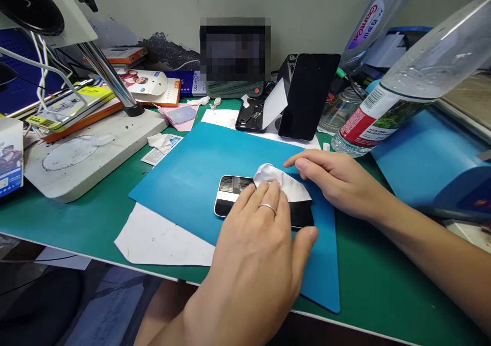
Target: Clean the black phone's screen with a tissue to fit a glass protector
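A phone [303,214] lies flat on the blue mat [184,152], its dark surface reflecting light at the left end. Over its middle and far edge is a crumpled white wiping cloth [295,188]. My left hand [257,238], with a ring on one finger, presses the cloth down onto the phone; its fingertips are partly hidden and its thumb sticks out to the right. Just right of the cloth, my right hand [337,182] hovers over the mat's edge with index finger and thumb stretched out, and no object shows in it.
A dark phone or screen panel [309,95] leans upright behind the mat, beside an opened phone part [249,115]. Plastic bottles [368,121] stand at right. A white stand base [95,152] with boxes is at left. White paper [164,238] sticks out under the mat.
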Demonstrator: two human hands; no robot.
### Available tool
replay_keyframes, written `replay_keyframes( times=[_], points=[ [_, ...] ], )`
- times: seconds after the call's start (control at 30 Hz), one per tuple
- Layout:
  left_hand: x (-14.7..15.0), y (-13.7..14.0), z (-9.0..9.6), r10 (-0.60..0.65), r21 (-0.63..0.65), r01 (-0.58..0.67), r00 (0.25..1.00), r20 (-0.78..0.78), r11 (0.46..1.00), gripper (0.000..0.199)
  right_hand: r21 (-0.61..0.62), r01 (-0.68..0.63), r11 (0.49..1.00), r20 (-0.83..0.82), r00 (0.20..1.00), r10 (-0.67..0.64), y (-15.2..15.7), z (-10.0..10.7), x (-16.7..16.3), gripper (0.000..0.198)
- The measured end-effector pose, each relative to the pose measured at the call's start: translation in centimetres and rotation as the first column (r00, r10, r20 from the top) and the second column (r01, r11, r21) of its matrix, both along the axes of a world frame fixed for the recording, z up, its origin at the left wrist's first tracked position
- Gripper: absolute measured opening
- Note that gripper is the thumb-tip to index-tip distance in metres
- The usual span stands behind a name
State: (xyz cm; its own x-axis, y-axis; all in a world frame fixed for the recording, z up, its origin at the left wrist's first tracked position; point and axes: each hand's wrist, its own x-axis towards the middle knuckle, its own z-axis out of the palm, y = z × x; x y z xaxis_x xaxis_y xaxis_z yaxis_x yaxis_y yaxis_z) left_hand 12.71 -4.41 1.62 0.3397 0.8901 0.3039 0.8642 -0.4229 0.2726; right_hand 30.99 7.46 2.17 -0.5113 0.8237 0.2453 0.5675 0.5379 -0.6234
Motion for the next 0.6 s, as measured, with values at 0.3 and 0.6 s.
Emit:
replay_keyframes(
  times=[0.3, 0.6],
  points=[
    [2.4, 0.2, -0.4, -0.102, -0.074, 0.099, 0.994, -0.038, 0.992, 0.071, 0.176, -0.102, 0.979, 0.021, 0.995, 0.099, -0.4, 0.0, 0.6, 0.022],
    [-1.0, 0.0, -0.2, 0.000, -0.059, 0.001, 1.000, 0.001, 0.998, 0.051, 0.338, -0.354, 0.872, 0.110, 0.935, 0.337, -1.6, 0.5, -0.2, 0.015]
  ],
)
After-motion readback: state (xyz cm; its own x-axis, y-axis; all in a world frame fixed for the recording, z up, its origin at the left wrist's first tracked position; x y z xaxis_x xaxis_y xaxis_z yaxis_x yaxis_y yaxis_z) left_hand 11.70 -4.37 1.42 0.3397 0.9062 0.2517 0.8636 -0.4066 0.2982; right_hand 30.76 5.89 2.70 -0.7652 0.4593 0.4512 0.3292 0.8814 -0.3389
